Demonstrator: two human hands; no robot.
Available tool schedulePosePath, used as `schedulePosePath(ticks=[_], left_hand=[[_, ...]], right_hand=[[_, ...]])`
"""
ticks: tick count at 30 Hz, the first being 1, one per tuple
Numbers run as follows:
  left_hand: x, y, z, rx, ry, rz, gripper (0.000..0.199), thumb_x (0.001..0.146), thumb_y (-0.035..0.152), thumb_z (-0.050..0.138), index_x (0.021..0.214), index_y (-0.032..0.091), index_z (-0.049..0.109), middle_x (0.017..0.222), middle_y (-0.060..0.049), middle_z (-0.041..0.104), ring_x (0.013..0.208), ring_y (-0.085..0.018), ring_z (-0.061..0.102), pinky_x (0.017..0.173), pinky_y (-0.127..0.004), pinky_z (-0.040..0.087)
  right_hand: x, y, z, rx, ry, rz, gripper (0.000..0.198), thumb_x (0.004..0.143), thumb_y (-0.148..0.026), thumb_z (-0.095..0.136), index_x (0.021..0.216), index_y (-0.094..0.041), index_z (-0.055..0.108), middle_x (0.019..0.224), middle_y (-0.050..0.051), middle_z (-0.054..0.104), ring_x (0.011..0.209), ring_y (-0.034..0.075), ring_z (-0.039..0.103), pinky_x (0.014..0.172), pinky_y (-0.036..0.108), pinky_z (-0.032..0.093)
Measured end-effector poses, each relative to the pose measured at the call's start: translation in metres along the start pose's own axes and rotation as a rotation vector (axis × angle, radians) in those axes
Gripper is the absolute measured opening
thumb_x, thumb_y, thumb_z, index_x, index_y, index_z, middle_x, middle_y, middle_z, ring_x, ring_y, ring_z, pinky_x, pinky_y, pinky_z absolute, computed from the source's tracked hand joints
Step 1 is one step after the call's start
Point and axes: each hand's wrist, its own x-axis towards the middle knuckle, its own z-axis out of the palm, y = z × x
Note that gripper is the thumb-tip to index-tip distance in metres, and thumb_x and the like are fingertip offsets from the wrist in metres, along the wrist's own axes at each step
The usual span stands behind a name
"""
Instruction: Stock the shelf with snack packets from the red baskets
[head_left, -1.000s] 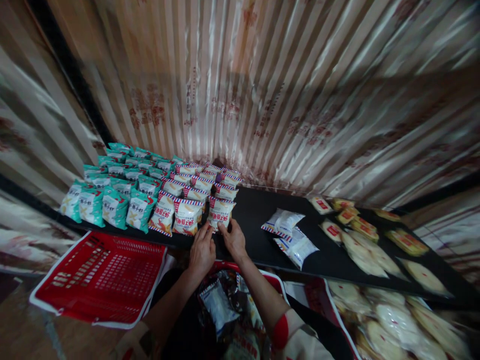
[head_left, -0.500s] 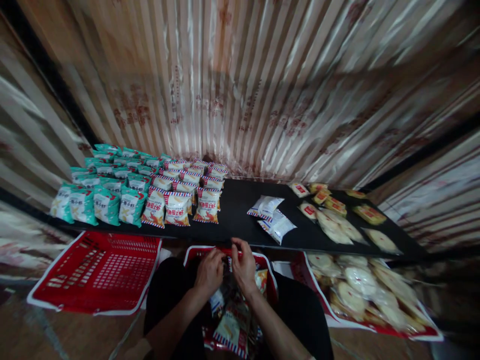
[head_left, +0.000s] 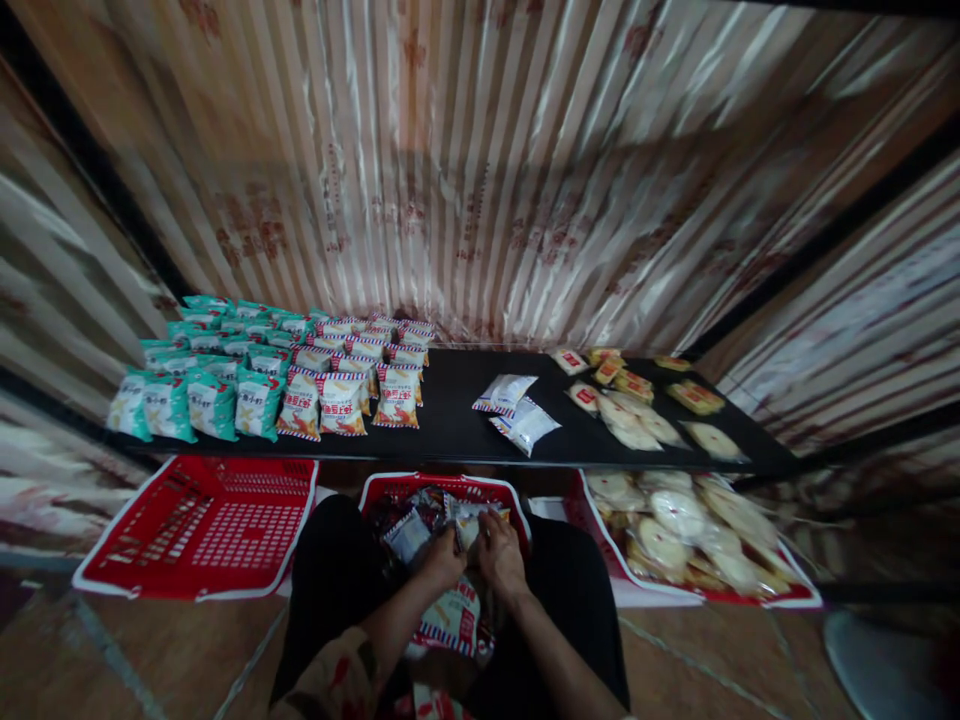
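Note:
Over the red basket (head_left: 517, 495) between my knees, both hands work close together. My left hand (head_left: 444, 560) has its fingers curled at the left side of a small snack bag (head_left: 468, 526). On that bag's right side, my right hand (head_left: 501, 558) is closed, fingertips bent inward. Dark wrappers (head_left: 420, 500) and a silvery packet (head_left: 407, 538) lie in the basket around them. Nearer to me, a snack bag with a striped edge (head_left: 450, 615) is partly covered by my forearms.
A black shelf (head_left: 450, 430) bears teal snack bags (head_left: 211, 405), white-and-red snack bags (head_left: 397, 395), two silvery packets (head_left: 526, 425) and flat packs (head_left: 634, 420). Beneath stand a red basket at left (head_left: 247, 530) and one with wrapped pale rounds (head_left: 679, 515) at right.
My hands have come slightly down and apart, and a snack bag now shows between them. The view has shifted, so the shelf's right end and right basket appear further left.

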Motion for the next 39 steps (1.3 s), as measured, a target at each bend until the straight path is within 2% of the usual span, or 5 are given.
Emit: schedulePosePath(ticks=[6, 15, 22, 29, 39], left_hand=[[-0.003, 0.013, 0.003, 0.082, 0.194, -0.132, 0.012, 0.079, 0.020, 0.055, 0.089, 0.016, 0.060, 0.095, -0.008, 0.067, 0.091, -0.018, 0.061, 0.076, -0.025, 0.042], [-0.021, 0.035, -0.013, 0.018, 0.337, -0.037, 0.008, 0.079, 0.021, 0.055, 0.071, 0.019, 0.055, 0.070, 0.001, 0.062, 0.072, -0.013, 0.058, 0.067, -0.022, 0.038], [-0.021, 0.028, -0.054, -0.166, 0.400, 0.010, 0.021, 0.080, 0.029, 0.050, 0.062, 0.019, 0.049, 0.060, 0.002, 0.054, 0.061, -0.012, 0.052, 0.059, -0.022, 0.036], [-0.035, 0.020, -0.105, -0.391, 0.449, 0.039, 0.028, 0.070, 0.045, 0.055, 0.061, 0.018, 0.052, 0.058, 0.002, 0.054, 0.056, -0.012, 0.052, 0.053, -0.021, 0.036], [-0.058, 0.039, -0.145, -0.565, 0.385, 0.023, 0.025, 0.062, 0.041, 0.058, 0.064, 0.016, 0.054, 0.055, 0.003, 0.052, 0.048, -0.009, 0.047, 0.043, -0.019, 0.032]], right_hand=[[-0.004, -0.007, -0.011, 0.066, -0.053, 0.025, 0.040, 0.077, -0.010, 0.041, 0.108, -0.012, 0.067, 0.121, 0.013, 0.061, 0.117, 0.024, 0.054, 0.101, 0.034, 0.040], [-0.001, -0.015, -0.032, 0.232, -0.051, -0.048, 0.038, 0.078, -0.019, 0.042, 0.108, -0.012, 0.066, 0.116, 0.012, 0.064, 0.112, 0.022, 0.057, 0.100, 0.034, 0.041], [0.003, -0.044, -0.058, 0.434, -0.098, -0.083, 0.037, 0.083, -0.037, 0.044, 0.111, -0.017, 0.060, 0.110, 0.010, 0.066, 0.101, 0.023, 0.062, 0.091, 0.038, 0.046], [0.005, -0.071, -0.070, 0.507, -0.147, -0.327, 0.034, 0.086, -0.040, 0.047, 0.111, -0.021, 0.058, 0.113, 0.007, 0.063, 0.107, 0.022, 0.057, 0.096, 0.040, 0.043], [0.004, -0.087, -0.079, 0.391, -0.235, -0.573, 0.075, 0.075, -0.057, 0.060, 0.136, -0.019, 0.041, 0.140, 0.014, 0.043, 0.130, 0.030, 0.036, 0.108, 0.050, 0.028]])
